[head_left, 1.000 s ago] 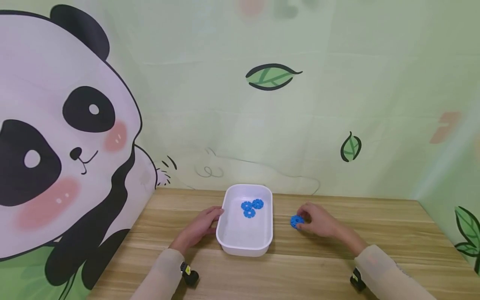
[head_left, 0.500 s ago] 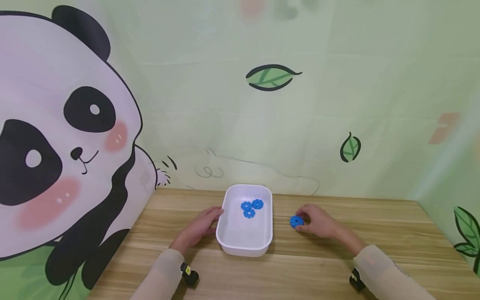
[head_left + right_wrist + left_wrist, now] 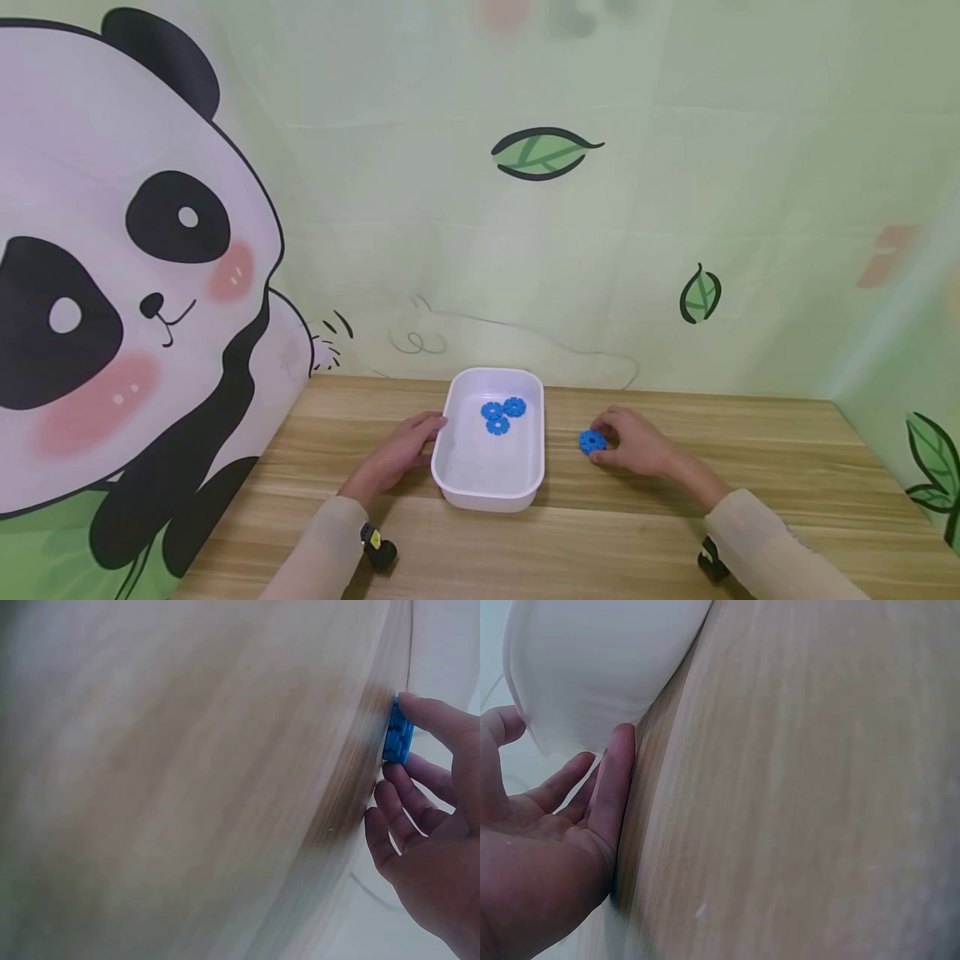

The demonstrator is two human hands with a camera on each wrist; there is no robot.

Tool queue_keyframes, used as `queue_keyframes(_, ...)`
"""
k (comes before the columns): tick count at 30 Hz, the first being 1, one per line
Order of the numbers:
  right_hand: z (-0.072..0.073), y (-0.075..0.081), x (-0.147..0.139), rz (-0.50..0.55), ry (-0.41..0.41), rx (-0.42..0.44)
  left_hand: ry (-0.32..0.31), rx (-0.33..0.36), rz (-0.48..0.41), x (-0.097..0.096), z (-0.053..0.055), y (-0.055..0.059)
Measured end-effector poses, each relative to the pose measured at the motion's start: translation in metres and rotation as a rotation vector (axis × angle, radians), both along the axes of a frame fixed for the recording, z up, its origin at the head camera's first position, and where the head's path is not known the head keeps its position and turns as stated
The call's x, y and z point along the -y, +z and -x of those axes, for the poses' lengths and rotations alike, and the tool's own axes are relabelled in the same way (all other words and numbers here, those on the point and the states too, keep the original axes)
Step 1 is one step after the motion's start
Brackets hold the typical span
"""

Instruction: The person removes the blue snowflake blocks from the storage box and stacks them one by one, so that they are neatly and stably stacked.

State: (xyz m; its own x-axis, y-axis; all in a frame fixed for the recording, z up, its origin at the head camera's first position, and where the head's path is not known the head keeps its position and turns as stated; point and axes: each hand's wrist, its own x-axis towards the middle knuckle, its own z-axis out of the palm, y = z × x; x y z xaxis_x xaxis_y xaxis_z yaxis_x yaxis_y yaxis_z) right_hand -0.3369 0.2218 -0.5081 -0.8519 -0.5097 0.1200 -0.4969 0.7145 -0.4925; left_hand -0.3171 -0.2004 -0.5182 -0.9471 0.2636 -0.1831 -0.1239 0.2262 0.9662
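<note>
A white plastic tub (image 3: 487,467) stands on the wooden table, with a small cluster of blue notched discs (image 3: 498,426) lying on its floor toward the back. At the tub's left side my left hand (image 3: 399,452) touches the wall; in the left wrist view its fingers (image 3: 615,776) reach out fairly straight against the tub. To the right of the tub, my right hand (image 3: 636,443) pinches a stack of blue notched discs (image 3: 592,442) between thumb and fingers. The right wrist view shows this stack (image 3: 398,731) edge-on, right at the table surface.
The wooden table (image 3: 585,550) runs back to a pale green wall cloth (image 3: 600,233) printed with leaves and a large panda (image 3: 150,250). Each wrist carries a small black camera, the left one (image 3: 381,552) hanging near the front of the table.
</note>
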Motion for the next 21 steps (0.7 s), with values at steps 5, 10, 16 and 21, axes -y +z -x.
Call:
queue_keyframes(5, -0.001, 0.001, 0.001, -0.008, -0.015, 0.003, 0.006, -0.002, -0.002, -0.001, 0.0, 0.002)
queue_keyframes(10, -0.002, 0.002, 0.0, -0.01, -0.022, -0.003, 0.007, -0.007, -0.006, -0.002, 0.0, 0.004)
queue_keyframes(16, -0.002, 0.006, -0.001, 0.006, -0.006, 0.002, 0.005, -0.007, -0.004, -0.003, -0.001, 0.004)
queue_keyframes(21, -0.002, 0.02, 0.004, 0.063, -0.003, 0.016, 0.003, 0.005, 0.003, -0.003, -0.001, 0.003)
